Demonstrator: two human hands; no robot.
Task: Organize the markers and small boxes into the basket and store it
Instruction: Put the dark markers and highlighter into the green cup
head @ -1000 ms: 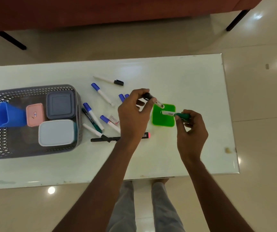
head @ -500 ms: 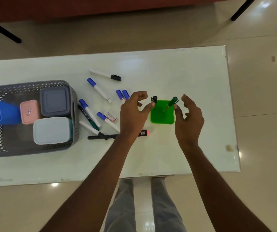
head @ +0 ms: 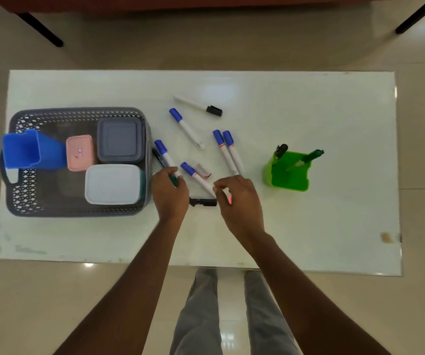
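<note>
The grey mesh basket (head: 78, 111) on the left of the table holds a blue cup (head: 26, 149), a pink box (head: 79, 152), a dark grey box (head: 119, 140) and a white box (head: 112, 184). Several markers lie loose to its right. My left hand (head: 170, 196) pinches the lower end of a dark green marker (head: 158, 157) beside a blue-capped marker (head: 164, 153). My right hand (head: 241, 201) curves thumb and forefinger around the white end of another blue-capped marker (head: 193, 174), with a small gap. A black marker (head: 203, 202) lies between my hands.
A green holder (head: 289, 176) at the right has a black marker (head: 280, 150) and a green marker (head: 314, 155) standing in it. More markers (head: 228, 149) lie mid-table, one black-capped (head: 198, 105) farther back. The white table (head: 334, 111) has bare surface at right.
Both hands have left the green holder, where the two markers now stand, and moved left and nearer to me onto the loose markers beside the basket.
</note>
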